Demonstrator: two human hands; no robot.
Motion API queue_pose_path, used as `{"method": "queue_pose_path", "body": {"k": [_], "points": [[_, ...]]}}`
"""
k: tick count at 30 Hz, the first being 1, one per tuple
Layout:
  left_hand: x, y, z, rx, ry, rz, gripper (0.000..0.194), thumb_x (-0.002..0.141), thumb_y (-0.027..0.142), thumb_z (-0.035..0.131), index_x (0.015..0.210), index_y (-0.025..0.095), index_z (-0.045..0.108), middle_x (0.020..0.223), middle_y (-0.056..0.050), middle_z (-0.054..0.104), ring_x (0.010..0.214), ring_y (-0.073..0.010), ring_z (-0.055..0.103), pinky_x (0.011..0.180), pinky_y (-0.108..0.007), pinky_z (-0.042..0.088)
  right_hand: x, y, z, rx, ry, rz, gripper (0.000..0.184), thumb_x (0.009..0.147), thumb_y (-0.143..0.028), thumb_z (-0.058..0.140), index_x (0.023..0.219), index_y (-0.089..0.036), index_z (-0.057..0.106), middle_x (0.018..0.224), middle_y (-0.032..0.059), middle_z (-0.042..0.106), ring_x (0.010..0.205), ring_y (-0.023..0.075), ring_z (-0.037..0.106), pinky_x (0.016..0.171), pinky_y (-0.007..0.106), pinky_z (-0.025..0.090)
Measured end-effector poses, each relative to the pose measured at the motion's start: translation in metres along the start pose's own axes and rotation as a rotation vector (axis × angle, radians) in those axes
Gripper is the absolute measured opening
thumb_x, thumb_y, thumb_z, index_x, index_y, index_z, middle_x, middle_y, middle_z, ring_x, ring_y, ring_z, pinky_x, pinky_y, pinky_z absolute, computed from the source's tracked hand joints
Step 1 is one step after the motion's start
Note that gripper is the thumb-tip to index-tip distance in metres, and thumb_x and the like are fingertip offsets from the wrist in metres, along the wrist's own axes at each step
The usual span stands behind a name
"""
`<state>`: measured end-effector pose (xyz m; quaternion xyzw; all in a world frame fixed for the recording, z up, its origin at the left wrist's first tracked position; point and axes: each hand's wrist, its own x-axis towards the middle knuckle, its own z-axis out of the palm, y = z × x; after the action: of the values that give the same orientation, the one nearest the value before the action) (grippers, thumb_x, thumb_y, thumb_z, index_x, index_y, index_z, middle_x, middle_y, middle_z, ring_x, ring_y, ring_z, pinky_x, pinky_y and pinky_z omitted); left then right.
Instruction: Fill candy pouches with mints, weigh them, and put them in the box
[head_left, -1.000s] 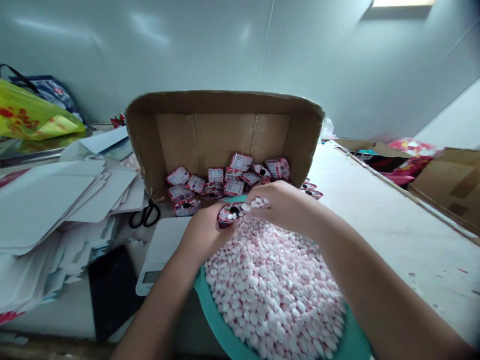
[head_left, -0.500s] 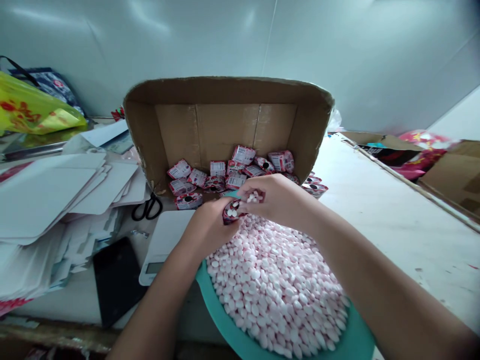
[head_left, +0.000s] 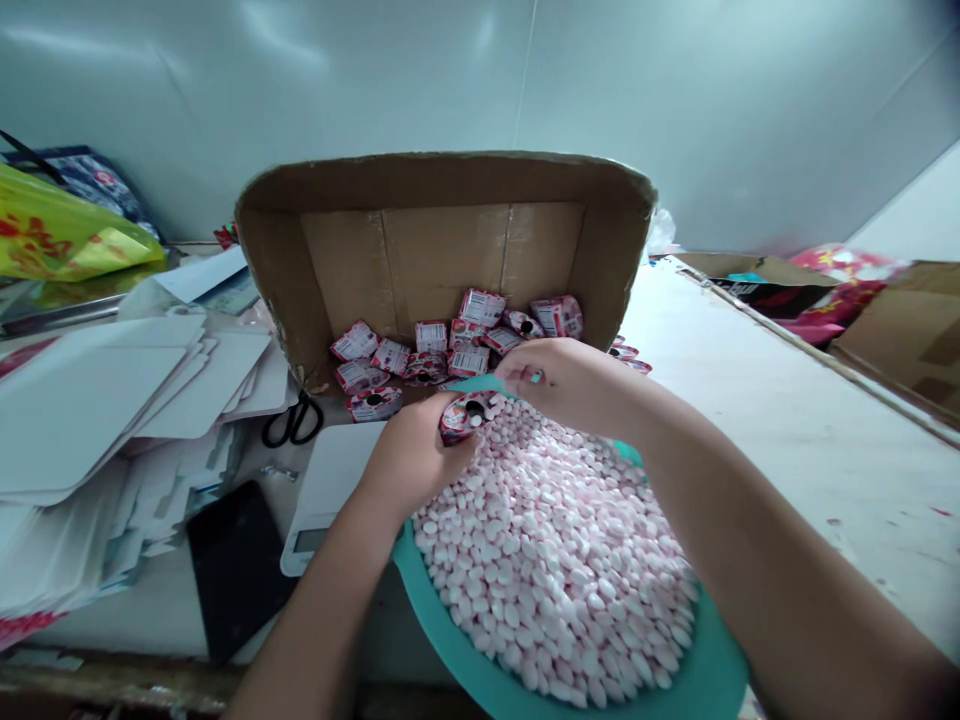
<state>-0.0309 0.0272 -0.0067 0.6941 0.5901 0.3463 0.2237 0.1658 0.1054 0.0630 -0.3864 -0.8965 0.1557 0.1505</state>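
My left hand (head_left: 420,435) is closed around a small red printed candy box (head_left: 459,418), its round dark hole facing up with a few white candies in the opening. Just right of it, my right hand (head_left: 544,380) is above the far side of the basin with fingers curled inward. What it holds, if anything, is hidden. Below both hands a teal basin (head_left: 442,640) is heaped with pale pink oval candies (head_left: 555,560). Loose candies lie close against the box's right side.
Behind the basin a cardboard carton (head_left: 442,250) lies open toward me, with several similar red boxes (head_left: 430,367) inside. To the left are a white scale (head_left: 330,480), black scissors (head_left: 292,420), a dark tablet (head_left: 236,570) and stacked white cards (head_left: 90,400). An open carton (head_left: 885,320) is at far right.
My right hand has drawn up and right, away from the box opening. The candies seen in its fingers no longer show. The box's hole is more exposed, with fewer candies in it.
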Motion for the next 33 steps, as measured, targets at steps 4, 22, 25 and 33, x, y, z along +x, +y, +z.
{"method": "queue_pose_path", "body": {"k": [4,22,25,33], "points": [[-0.001,-0.001,-0.002,-0.006,0.007,0.001,0.021,0.082,0.03,0.067,0.103,0.023,0.068,0.095,-0.003,0.075,0.087,-0.0246,0.07,0.069,-0.028,0.05,0.001,-0.001,0.001,-0.067,-0.114,-0.012,0.016,0.084,-0.022,0.059,0.088,-0.02,0.074,0.084,0.0048,0.072,0.074,0.0175,0.06,0.066,0.027,0.042],[0.0,0.001,0.0,0.004,0.007,-0.029,0.023,0.084,0.032,0.065,0.105,0.024,0.068,0.1,-0.002,0.075,0.091,-0.0244,0.069,0.071,-0.028,0.049,0.001,-0.012,0.012,-0.008,-0.095,-0.042,0.017,0.081,-0.017,0.058,0.085,-0.018,0.074,0.084,0.0037,0.073,0.074,0.0164,0.061,0.067,0.028,0.041],[0.0,0.001,0.0,0.015,0.01,-0.043,0.024,0.083,0.031,0.065,0.107,0.025,0.068,0.1,-0.002,0.075,0.091,-0.0246,0.069,0.073,-0.028,0.05,0.002,-0.015,0.012,0.018,-0.084,-0.046,0.015,0.081,-0.017,0.06,0.084,-0.018,0.074,0.082,0.0027,0.072,0.072,0.0154,0.06,0.064,0.027,0.04],[0.002,0.005,-0.001,0.011,-0.006,-0.042,0.022,0.084,0.029,0.064,0.106,0.024,0.069,0.101,-0.002,0.076,0.093,-0.0245,0.069,0.075,-0.029,0.05,0.002,-0.018,0.011,0.103,-0.074,-0.127,0.023,0.086,-0.012,0.053,0.089,-0.018,0.075,0.09,0.0026,0.074,0.079,0.0156,0.063,0.071,0.026,0.043]]}}
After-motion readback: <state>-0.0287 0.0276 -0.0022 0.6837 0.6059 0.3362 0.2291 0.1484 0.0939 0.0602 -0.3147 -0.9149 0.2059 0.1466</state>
